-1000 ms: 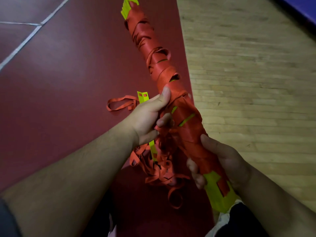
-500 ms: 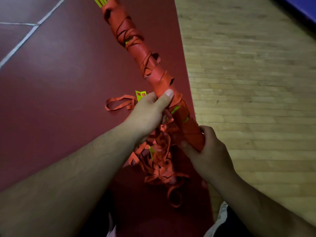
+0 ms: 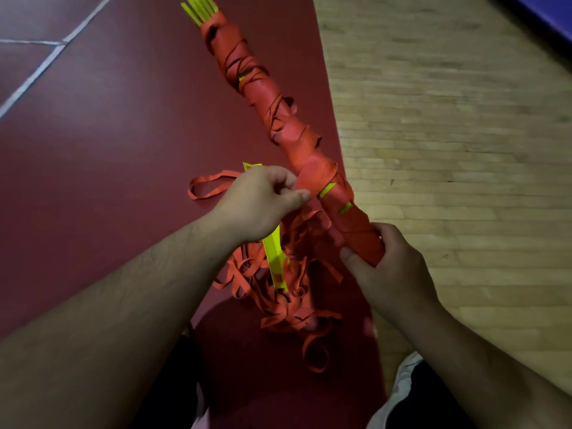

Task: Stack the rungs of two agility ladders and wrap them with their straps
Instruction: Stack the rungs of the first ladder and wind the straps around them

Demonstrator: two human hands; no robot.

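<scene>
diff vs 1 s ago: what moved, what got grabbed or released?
The left hand let go of the middle of the wrapped bundle and now pinches the strap beside it. The right hand re-gripped over the near end, hiding the yellow rung ends that showed below it. Unchanged: strap pile and loose yellow rung on the red mat.

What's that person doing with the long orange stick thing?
A person is bundling up agility ladders. The right hand grips the near end of a bundle of yellow rungs wrapped in orange strap. The left hand pinches the strap beside it. A tangle of loose straps with another yellow rung lies on the red mat.
</scene>
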